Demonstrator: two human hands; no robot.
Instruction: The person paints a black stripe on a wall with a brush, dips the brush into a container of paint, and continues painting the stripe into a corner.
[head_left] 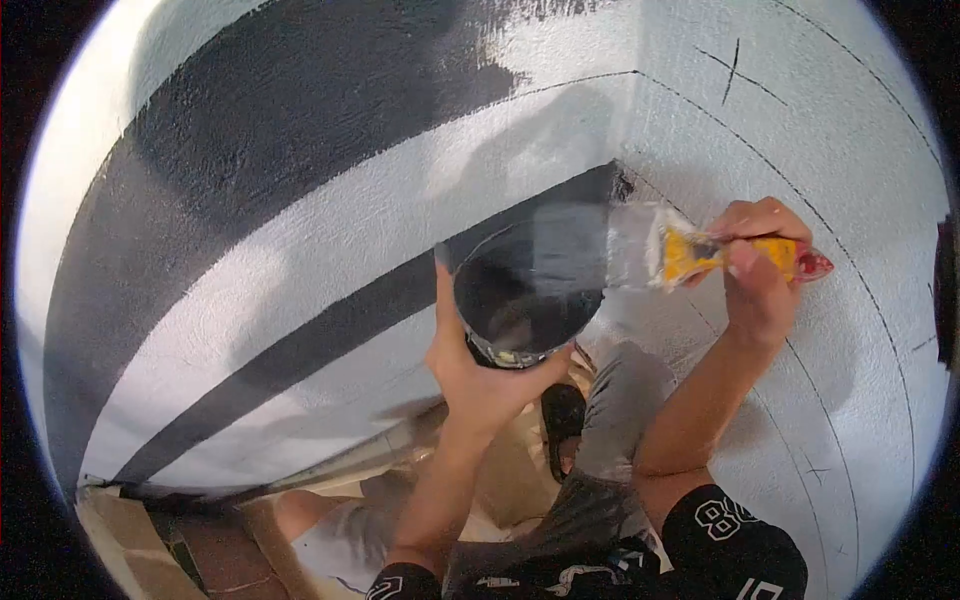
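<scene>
My left hand (490, 390) is wrapped round the lower side of a round paint can (508, 357), thumb and fingers spread along its wall. Dark paint shows inside, and the can is held up in front of the wall. In my right hand (760, 260) is a flat paintbrush (690, 256) with a yellow handle and red tip, held level. Its bristle end points left and overlaps the can's opening, smeared by motion. Behind the can, a dark painted stripe (330, 355) ends near the wall's corner.
The white textured wall (560, 130) meets another face at a corner. A broad dark band (260, 130) curves across the upper left. Thin pencil-like arcs and a cross mark (733, 72) lie on the right face. Below are my legs (625, 400) and cardboard (130, 540).
</scene>
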